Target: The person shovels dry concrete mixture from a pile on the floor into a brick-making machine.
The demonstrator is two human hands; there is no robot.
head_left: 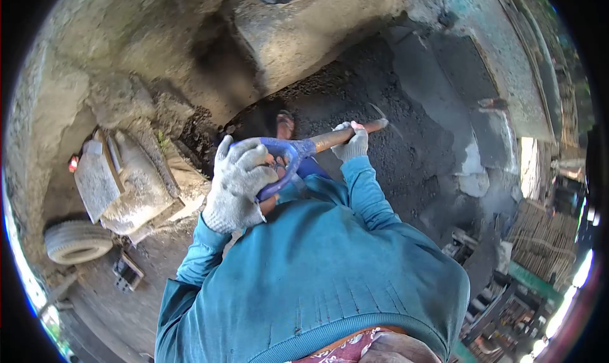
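A shovel with a blue D-shaped handle [294,152] and a worn wooden shaft [331,139] lies across the front of my body. My left hand [238,180], in a pale grey knit glove, is closed round the handle's grip. Farther along, my right hand [351,145], gloved alike, wraps round the shaft near its lower end. Beyond that hand the shaft reaches over dark, crumbly material [406,154] on the ground. The blade hardly shows; only a thin, blurred light edge is visible at the shaft's end.
Rough earthen walls [146,39] rise ahead and to the left. Boards [136,185], a tire [78,242] and a small box-like object [129,271] are at left. A grey slab [463,65] leans at right, with stacked sticks [541,239] behind. My foot [285,125] stands below the shovel.
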